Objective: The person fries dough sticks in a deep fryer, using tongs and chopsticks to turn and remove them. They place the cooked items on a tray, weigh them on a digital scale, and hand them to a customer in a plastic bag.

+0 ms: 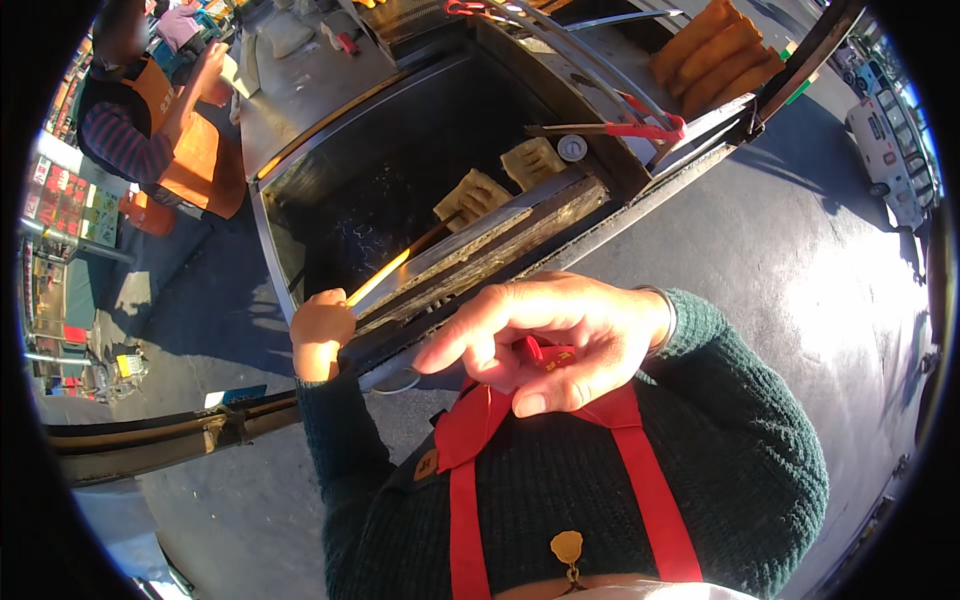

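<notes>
My left hand [322, 328] is closed around a long wooden stick [379, 276] at the near left corner of a metal fryer vat [435, 277]. The stick's far end reaches a pale, slit piece of dough [474, 199] in dark oil. A second slit piece [532, 162] floats close by, beside a round dial thermometer [572, 148]. My right hand [559, 341] hovers before my chest, over the red apron [472, 427], fingers bent and apart, with nothing seen held. Some of its fingers are partly hidden.
Red-handled metal tongs [645, 131] lie across the fryer's right side. Browned fried pieces [716, 56] stand in a rack at the upper right. A steel worktop [315, 82] adjoins the vat at the left. A person in an orange apron [199, 161] stands beyond it.
</notes>
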`<act>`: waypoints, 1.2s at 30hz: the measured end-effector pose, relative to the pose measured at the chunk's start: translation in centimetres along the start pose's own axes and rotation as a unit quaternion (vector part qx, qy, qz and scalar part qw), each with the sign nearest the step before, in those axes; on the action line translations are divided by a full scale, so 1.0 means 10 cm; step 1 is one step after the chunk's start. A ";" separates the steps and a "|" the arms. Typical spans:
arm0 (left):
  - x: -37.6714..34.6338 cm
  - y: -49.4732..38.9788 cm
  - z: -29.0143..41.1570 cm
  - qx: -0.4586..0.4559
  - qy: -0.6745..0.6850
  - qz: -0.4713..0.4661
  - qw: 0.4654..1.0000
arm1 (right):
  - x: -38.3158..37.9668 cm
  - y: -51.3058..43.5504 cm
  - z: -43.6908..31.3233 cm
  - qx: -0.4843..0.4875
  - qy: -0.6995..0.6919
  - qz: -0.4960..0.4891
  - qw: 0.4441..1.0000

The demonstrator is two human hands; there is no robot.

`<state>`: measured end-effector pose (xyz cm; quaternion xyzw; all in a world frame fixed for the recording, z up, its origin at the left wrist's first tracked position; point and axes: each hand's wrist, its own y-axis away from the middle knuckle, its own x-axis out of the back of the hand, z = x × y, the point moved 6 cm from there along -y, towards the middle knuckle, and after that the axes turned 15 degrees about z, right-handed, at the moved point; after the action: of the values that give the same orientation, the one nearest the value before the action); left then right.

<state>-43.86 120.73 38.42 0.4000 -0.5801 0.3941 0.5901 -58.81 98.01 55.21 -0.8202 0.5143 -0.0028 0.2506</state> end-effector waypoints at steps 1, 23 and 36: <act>-0.07 -0.03 -0.05 0.008 -0.012 -0.017 1.000 | 0.23 0.03 0.01 0.030 0.153 0.062 0.986; -0.11 -0.34 1.23 -0.087 0.150 0.107 0.979 | 3.06 0.68 -0.09 -0.225 0.888 0.170 0.363; -0.41 -0.66 1.26 0.014 0.084 -0.028 0.996 | 1.74 0.81 -1.07 -0.051 0.916 0.242 0.315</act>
<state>-42.45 106.61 34.28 0.3903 -0.5112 0.4176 0.6418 -60.20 76.17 56.78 -0.1443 0.5901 -0.6656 -0.4335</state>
